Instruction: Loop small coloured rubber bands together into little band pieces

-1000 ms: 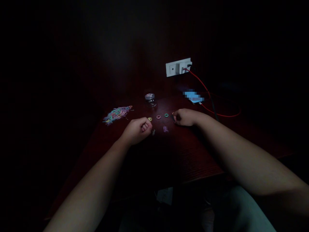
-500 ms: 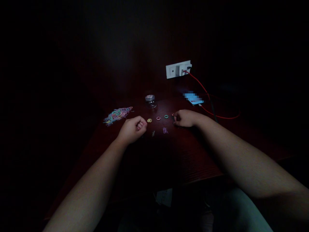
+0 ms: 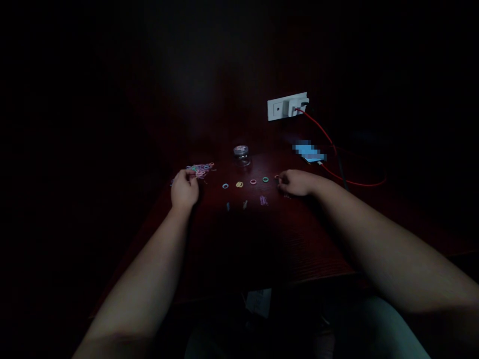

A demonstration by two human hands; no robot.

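On a dark red wooden table [image 3: 262, 239], the left hand [image 3: 185, 190] is over the near edge of a loose, multicoloured pile of thin elastic bands [image 3: 204, 168], its fingers curled in and narrow; whether it grips a band cannot be told. The right hand [image 3: 297, 183] rests farther right, fingertips drawn close together beside a small orange ring-shaped band [image 3: 277, 177], and whether they pinch it is too dark to tell. Between the hands, a far row also holds 4 more sets of bands: a blue ring [image 3: 225, 188], a yellow bundle of rings [image 3: 239, 184], a pink ring [image 3: 253, 184] and a green ring [image 3: 265, 181]. Nearer the person lie a small blue strand bundle [image 3: 228, 206], a pale yellowish bundle [image 3: 245, 204] and a purple bundle [image 3: 264, 200]. A round clear jar with a lid [image 3: 242, 155] stands behind the far row. The step in hand appears to be picking a band out of the pile with the left hand. Freeing just 1 from such a tangle would call for a fine fingertip pinch and a gentle lift, so that its neighbours are not dragged along.
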